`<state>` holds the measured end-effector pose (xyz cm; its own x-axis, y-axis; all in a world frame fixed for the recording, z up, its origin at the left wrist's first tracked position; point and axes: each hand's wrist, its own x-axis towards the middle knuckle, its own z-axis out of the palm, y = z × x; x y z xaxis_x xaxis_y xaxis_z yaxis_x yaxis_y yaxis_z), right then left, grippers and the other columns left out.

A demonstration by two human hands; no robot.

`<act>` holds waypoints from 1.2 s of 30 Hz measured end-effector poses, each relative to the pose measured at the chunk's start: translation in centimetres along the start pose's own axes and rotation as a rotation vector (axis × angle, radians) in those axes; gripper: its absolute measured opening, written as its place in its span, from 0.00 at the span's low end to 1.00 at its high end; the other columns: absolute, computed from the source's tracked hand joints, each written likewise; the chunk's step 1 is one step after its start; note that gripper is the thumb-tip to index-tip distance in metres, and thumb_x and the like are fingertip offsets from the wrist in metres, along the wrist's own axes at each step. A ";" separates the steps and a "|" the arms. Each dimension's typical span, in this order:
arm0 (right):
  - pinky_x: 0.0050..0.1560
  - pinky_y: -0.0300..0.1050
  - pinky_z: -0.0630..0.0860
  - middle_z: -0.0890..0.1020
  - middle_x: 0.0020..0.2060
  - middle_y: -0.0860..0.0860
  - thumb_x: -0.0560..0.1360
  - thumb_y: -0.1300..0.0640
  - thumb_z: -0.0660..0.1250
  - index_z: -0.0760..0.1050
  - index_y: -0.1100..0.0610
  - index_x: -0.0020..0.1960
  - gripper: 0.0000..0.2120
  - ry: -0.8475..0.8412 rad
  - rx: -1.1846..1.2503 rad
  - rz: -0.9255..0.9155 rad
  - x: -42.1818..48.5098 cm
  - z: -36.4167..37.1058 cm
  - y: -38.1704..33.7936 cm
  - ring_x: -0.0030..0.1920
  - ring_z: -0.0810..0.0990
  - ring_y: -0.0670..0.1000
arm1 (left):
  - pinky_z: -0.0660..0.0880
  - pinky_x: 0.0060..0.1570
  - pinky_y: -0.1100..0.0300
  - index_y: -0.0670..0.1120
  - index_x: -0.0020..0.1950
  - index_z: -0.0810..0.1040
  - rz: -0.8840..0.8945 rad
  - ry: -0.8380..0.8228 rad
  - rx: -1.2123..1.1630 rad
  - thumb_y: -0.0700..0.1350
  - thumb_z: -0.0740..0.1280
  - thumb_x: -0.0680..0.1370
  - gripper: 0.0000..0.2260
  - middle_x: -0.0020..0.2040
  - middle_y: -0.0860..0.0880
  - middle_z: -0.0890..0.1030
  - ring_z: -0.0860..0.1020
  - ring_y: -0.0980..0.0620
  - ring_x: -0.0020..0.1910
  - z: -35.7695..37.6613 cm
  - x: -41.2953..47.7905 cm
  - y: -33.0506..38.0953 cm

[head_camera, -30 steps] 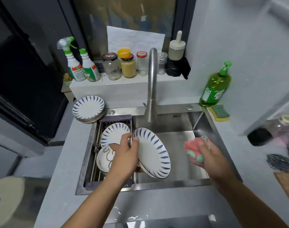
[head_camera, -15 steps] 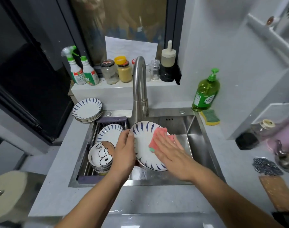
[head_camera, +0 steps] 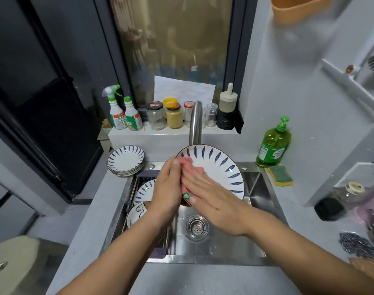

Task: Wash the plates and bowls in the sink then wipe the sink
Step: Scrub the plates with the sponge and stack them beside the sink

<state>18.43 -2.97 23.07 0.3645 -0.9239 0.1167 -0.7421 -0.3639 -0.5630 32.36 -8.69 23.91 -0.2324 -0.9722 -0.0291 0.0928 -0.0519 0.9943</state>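
My left hand (head_camera: 168, 188) grips the left rim of a white plate with blue leaf marks (head_camera: 220, 167), tilted up over the steel sink (head_camera: 254, 237). My right hand (head_camera: 211, 199) lies flat with straight fingers, pressing a pink and green cloth (head_camera: 187, 168) against the plate's face. In the rack at the sink's left stand another blue-marked plate (head_camera: 144, 190) and a bowl with a cartoon drawing (head_camera: 136, 213), both partly hidden by my left arm. A stack of matching plates (head_camera: 125, 159) sits on the counter behind the rack.
The curved tap (head_camera: 195, 122) rises behind the plate. A green soap bottle (head_camera: 273, 143) and a yellow-green sponge (head_camera: 280, 175) sit right of the sink. Jars and spray bottles (head_camera: 122, 111) line the sill. The drain strainer (head_camera: 197, 226) shows below my hands.
My right hand brought the cloth from the right onto the plate and slid it toward the left rim. The plate has risen and tilted more toward me.
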 end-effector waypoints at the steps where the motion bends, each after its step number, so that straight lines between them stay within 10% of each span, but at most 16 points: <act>1: 0.81 0.48 0.39 0.43 0.82 0.49 0.85 0.51 0.49 0.46 0.56 0.82 0.28 -0.018 -0.014 -0.037 0.0 -0.4 -0.4 0.81 0.38 0.43 | 0.83 0.48 0.58 0.33 0.62 0.75 -0.028 -0.006 -0.045 0.46 0.53 0.89 0.18 0.51 0.40 0.87 0.87 0.46 0.50 -0.3 0.3 0.3; 6: 0.81 0.50 0.36 0.36 0.81 0.48 0.85 0.42 0.41 0.37 0.53 0.82 0.30 -0.036 -0.293 -0.024 1.0 -2.9 -0.6 0.80 0.32 0.44 | 0.80 0.56 0.59 0.41 0.64 0.80 0.000 -0.091 -0.004 0.45 0.52 0.89 0.18 0.58 0.45 0.86 0.84 0.50 0.58 -0.4 0.4 1.2; 10: 0.78 0.52 0.29 0.32 0.80 0.45 0.75 0.33 0.28 0.29 0.49 0.80 0.38 -0.049 -0.478 0.240 1.3 -5.6 0.3 0.76 0.25 0.44 | 0.76 0.39 0.55 0.46 0.50 0.81 0.065 -0.019 0.041 0.48 0.56 0.87 0.15 0.42 0.51 0.83 0.80 0.51 0.43 -1.3 1.1 2.6; 16: 0.77 0.46 0.28 0.30 0.79 0.47 0.69 0.26 0.24 0.32 0.53 0.81 0.48 -0.036 -0.349 0.351 -1.7 -3.1 -1.1 0.76 0.24 0.45 | 0.77 0.53 0.30 0.52 0.50 0.80 0.137 0.106 0.064 0.58 0.57 0.81 0.15 0.48 0.44 0.83 0.81 0.42 0.49 -1.9 1.9 3.9; 21: 0.80 0.48 0.36 0.43 0.82 0.50 0.76 0.27 0.33 0.47 0.55 0.83 0.45 -0.002 -0.071 0.331 0.6 -3.3 -1.5 0.80 0.33 0.46 | 0.78 0.53 0.47 0.55 0.56 0.78 0.135 0.073 0.080 0.52 0.57 0.86 0.11 0.45 0.57 0.83 0.81 0.54 0.48 -0.6 1.9 3.5; 28: 0.78 0.36 0.36 0.44 0.81 0.44 0.87 0.52 0.48 0.47 0.53 0.82 0.25 -0.065 0.022 0.065 2.0 -5.2 -5.1 0.80 0.38 0.39 | 0.82 0.46 0.53 0.43 0.48 0.76 0.016 0.062 -0.090 0.46 0.56 0.87 0.14 0.45 0.43 0.84 0.86 0.43 0.48 -0.3 2.7 4.4; 36: 0.80 0.49 0.39 0.38 0.81 0.47 0.75 0.31 0.25 0.38 0.52 0.82 0.42 -0.089 -0.528 0.132 -0.7 -9.3 1.0 0.79 0.32 0.43 | 0.76 0.28 0.59 0.45 0.50 0.80 0.037 0.057 0.005 0.46 0.57 0.86 0.13 0.38 0.52 0.82 0.81 0.53 0.38 -0.4 2.4 5.4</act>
<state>12.20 -3.79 30.07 0.2789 -0.9603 -0.0100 -0.9575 -0.2773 -0.0788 32.64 -11.42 29.19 -0.1732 -0.9849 0.0017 0.0950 -0.0150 0.9954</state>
